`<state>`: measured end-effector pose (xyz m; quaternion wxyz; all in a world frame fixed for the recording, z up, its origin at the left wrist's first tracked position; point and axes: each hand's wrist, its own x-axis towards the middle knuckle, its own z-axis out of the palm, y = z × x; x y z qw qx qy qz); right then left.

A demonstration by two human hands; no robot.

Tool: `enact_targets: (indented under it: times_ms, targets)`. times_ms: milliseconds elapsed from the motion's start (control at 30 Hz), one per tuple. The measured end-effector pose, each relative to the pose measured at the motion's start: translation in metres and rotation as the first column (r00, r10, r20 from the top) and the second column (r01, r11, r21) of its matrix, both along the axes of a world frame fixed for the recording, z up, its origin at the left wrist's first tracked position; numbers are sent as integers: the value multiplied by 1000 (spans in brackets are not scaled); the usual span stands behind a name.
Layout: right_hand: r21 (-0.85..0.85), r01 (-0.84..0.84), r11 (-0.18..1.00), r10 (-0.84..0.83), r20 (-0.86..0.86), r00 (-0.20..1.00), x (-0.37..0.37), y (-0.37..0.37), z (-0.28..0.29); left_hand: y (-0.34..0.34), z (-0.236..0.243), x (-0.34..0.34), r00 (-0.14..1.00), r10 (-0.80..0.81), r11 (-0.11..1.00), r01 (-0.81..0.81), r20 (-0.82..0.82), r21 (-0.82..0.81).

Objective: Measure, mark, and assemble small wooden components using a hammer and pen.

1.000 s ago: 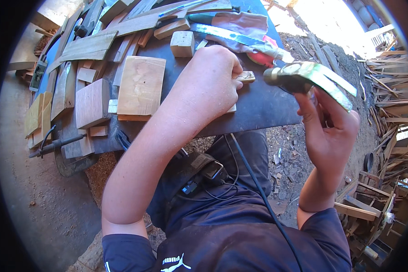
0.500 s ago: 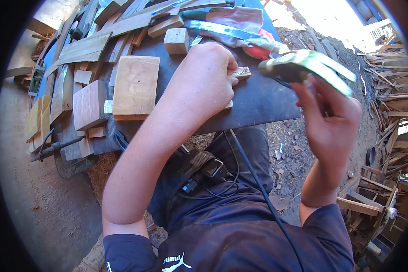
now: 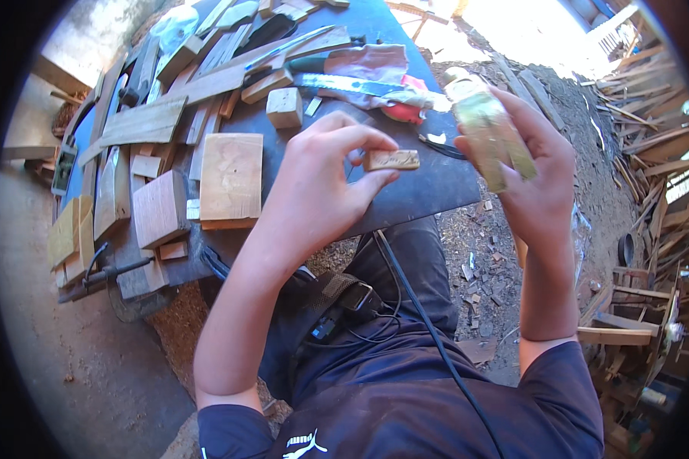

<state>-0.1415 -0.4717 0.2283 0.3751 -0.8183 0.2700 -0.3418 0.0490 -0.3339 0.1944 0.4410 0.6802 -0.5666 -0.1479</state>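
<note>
My left hand (image 3: 318,191) is curled at the middle of the dark worktable (image 3: 429,191), its thumb and forefinger around a small pale wooden piece (image 3: 390,160) with dark marks. My right hand (image 3: 540,168) grips a hammer (image 3: 486,122), its blurred metal head and claw raised over the table's right edge. Left of my left hand lies a flat square wooden block (image 3: 231,176). A small wooden cube (image 3: 283,107) sits farther back, near a pink cloth (image 3: 367,63) and a long shiny metal strip (image 3: 344,84).
Loose boards and offcuts (image 3: 142,122) are heaped on the table's left. A dark bar clamp (image 3: 115,271) is at the front left edge. A pile of wood scraps (image 3: 658,153) lines the right. A cable (image 3: 429,321) runs down over my lap.
My left hand has moved lower and loosened from a fist, showing more of the wooden piece. My right hand has turned the hammer so the claw points down, and shifted left.
</note>
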Motion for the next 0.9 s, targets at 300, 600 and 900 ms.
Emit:
enact_targets:
  times_ms: [300,600,900]
  targets:
    - [-819,89,566,16,119,993,29,2,6,41,36,-5,985,-72,991,88,-155,99]
    - [-911,113,397,29,135,990,56,13,-7,39,16,9,786,4,992,-81,-618,-97]
    - [-732,-45,679,-23,-83,996,54,12,-27,28,0,3,782,45,989,-121,-621,-80]
